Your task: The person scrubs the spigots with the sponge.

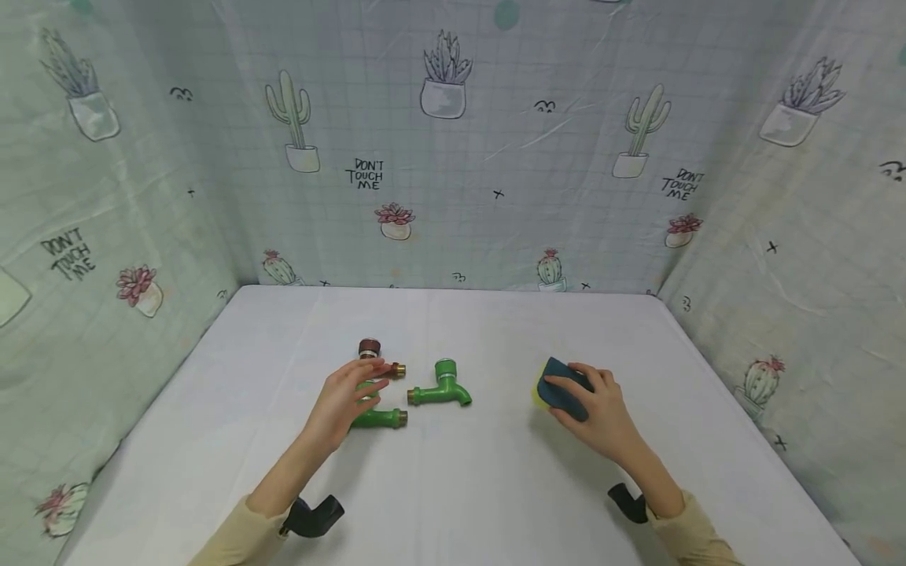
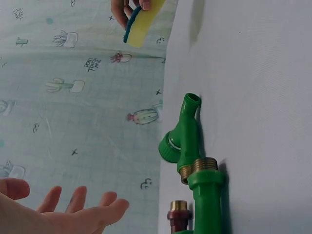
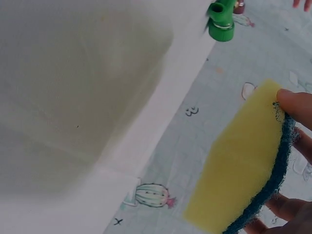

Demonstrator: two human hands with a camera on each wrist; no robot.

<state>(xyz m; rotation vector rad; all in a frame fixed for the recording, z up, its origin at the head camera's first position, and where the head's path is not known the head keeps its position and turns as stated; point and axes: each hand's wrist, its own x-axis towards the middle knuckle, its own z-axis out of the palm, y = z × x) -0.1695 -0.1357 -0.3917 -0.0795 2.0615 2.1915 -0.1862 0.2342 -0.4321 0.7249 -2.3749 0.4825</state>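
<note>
My right hand (image 1: 605, 413) grips a sponge (image 1: 564, 391) with a yellow foam side and a dark blue scouring side, held above the table on the right. In the right wrist view the sponge (image 3: 239, 161) bends slightly between thumb and fingers. My left hand (image 1: 341, 402) holds nothing; its fingers are spread over the taps at centre left. Partly hidden beneath it are a green tap (image 1: 382, 419) and a dark red tap (image 1: 369, 348), both with brass threads. Another green tap (image 1: 444, 385) lies just to the right, its spout pointing right.
The white table (image 1: 481, 487) carries the three taps near its middle. Behind and at both sides hangs a pale curtain (image 1: 495, 196) printed with cacti. A black angled piece (image 1: 314, 516) sits by the left cuff and another (image 1: 627, 503) by the right.
</note>
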